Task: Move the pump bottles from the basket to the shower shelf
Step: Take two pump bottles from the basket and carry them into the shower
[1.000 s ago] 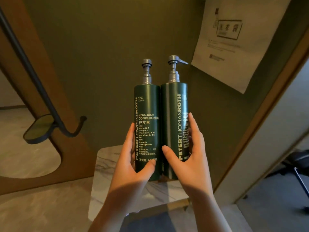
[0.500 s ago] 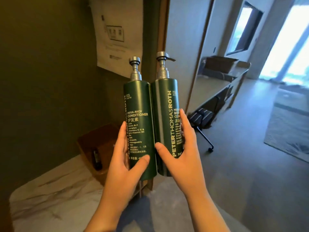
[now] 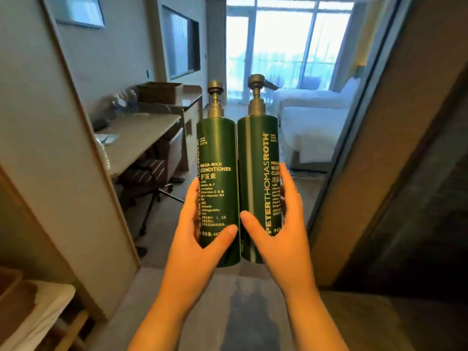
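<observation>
I hold two tall dark green pump bottles upright and side by side in front of me, in mid-air. My left hand (image 3: 196, 239) grips the lower part of the conditioner bottle (image 3: 217, 153). My right hand (image 3: 281, 236) grips the lower part of the body cleanser bottle (image 3: 257, 153), whose grey pump spout points right. The bottles touch or nearly touch along their sides. A brown corner at the lower left edge may be the basket (image 3: 10, 282). No shower shelf is in view.
I face a doorway into a bedroom. A desk (image 3: 136, 138) with a chair (image 3: 149, 178) beneath it runs along the left wall. White beds (image 3: 314, 122) stand at the right, before bright windows. A dark door panel (image 3: 405, 198) stands close on my right, and a wall edge (image 3: 83, 138) on my left.
My view has swung to the right, from the green wall and marble counter to the bedroom doorway. Both bottles stay gripped in my hands, side by side in front of me.
</observation>
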{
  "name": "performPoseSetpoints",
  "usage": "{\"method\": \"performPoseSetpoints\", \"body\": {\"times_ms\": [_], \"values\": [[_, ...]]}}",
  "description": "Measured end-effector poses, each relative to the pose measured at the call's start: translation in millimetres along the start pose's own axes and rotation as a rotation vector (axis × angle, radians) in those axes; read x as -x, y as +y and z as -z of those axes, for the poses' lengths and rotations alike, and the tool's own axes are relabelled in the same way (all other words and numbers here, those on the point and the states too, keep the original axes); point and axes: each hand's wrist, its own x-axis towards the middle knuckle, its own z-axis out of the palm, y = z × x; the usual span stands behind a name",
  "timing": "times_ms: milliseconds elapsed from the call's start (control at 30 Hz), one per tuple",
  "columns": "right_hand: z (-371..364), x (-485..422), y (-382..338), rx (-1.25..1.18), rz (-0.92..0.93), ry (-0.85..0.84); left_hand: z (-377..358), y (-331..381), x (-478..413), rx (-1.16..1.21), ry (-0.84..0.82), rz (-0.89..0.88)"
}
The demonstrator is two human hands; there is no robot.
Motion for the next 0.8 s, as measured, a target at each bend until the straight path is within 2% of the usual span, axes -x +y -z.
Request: {"method": "performPoseSetpoints", "body": {"times_ms": [167, 333, 500, 800], "values": [[147, 12, 3, 0.132, 0.019, 0.246, -144, -3, 4, 0.085, -0.223, 0.029], [245, 30, -3, 0.255, -0.001, 0.461, -247, 0, 8, 0.151, -0.420, 0.034], [324, 47, 5, 0.317, -0.035, 0.667, -332, -9, 11, 0.176, -0.611, 0.039], [440, 37, 51, 0.454, -0.091, 0.915, -474, -50, -10, 0.317, -0.850, 0.115]]}}
